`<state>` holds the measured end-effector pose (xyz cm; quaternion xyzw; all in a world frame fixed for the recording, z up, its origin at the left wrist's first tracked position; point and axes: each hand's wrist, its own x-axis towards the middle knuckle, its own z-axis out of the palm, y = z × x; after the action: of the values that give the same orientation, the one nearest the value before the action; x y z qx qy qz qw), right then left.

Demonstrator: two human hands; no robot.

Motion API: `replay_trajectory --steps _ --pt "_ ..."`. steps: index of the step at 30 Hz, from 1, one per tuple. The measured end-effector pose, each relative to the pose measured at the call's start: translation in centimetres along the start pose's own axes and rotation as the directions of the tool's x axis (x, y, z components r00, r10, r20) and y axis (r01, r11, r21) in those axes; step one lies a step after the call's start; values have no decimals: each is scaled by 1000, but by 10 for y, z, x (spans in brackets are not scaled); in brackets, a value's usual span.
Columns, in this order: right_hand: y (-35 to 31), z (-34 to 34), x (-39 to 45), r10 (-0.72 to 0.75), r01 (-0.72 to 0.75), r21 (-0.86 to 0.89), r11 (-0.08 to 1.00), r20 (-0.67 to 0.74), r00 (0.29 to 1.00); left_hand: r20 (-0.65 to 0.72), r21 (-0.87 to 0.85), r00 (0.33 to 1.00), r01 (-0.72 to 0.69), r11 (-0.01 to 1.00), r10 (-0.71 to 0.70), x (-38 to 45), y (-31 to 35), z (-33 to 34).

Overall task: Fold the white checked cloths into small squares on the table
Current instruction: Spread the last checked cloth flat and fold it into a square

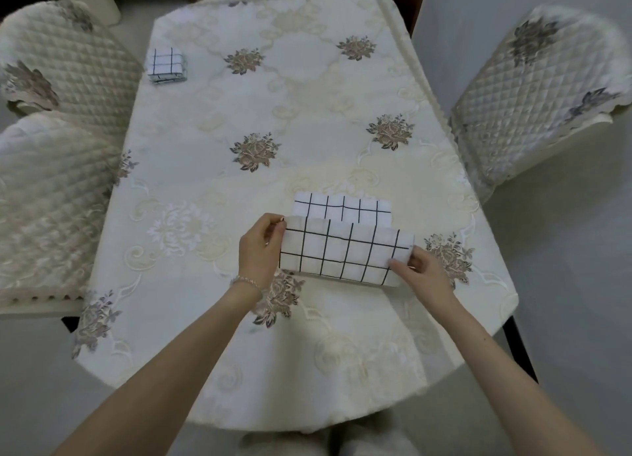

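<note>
Left hand (261,250) and right hand (419,272) each pinch an end of the half-folded cloth (345,253) above the table (307,113).

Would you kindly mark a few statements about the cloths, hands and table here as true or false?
1. Both hands hold the same cloth. True: the left hand and right hand pinch opposite ends of the checked cloth.
2. A folded cloth lies at the table's far left. True.
3. The held cloth is already a small square. False: it is a long strip, mid-fold.
4. The right wrist wears a bracelet. False: the bracelet is on the left wrist.
</note>
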<state>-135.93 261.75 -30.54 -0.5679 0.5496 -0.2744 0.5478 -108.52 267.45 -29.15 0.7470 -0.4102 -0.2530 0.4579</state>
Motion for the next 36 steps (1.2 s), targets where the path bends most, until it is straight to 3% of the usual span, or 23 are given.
replay_trajectory --steps 6,10,14,19,21,22,23,25,28,31,36 --pt "-1 25 70 79 -104 -132 986 -181 980 125 31 967 218 975 -220 58 -14 32" --pt "6 39 97 99 -154 -210 966 -248 964 206 174 940 238 956 -271 72 -31 45" --pt "20 49 105 78 -179 -273 945 -345 935 183 251 965 138 958 -187 84 -41 56" --pt "25 57 109 -87 -128 -486 865 -395 915 164 336 978 66 940 -128 92 -51 64" --pt "26 60 111 -183 -121 -575 809 -442 878 92 502 996 -58 863 14 91 -56 67" --pt "26 63 110 -244 -107 -622 775 -453 858 72 625 989 -147 767 131 89 -58 69" --pt "24 67 110 -318 -62 -667 742 -432 844 82 692 969 -224 687 233 87 -57 72" --pt "17 84 107 -429 87 -727 681 -300 852 247 656 904 -421 627 349 80 -49 84" --pt "12 115 108 -398 223 -754 618 -55 916 514 558 780 -621 551 358 66 -50 106" --pt "19 128 114 -323 199 -808 554 12 946 564 617 791 -594 517 235 63 -61 116" --pt "33 120 115 -265 145 -846 514 4 964 612 569 749 -639 517 253 66 -65 117"
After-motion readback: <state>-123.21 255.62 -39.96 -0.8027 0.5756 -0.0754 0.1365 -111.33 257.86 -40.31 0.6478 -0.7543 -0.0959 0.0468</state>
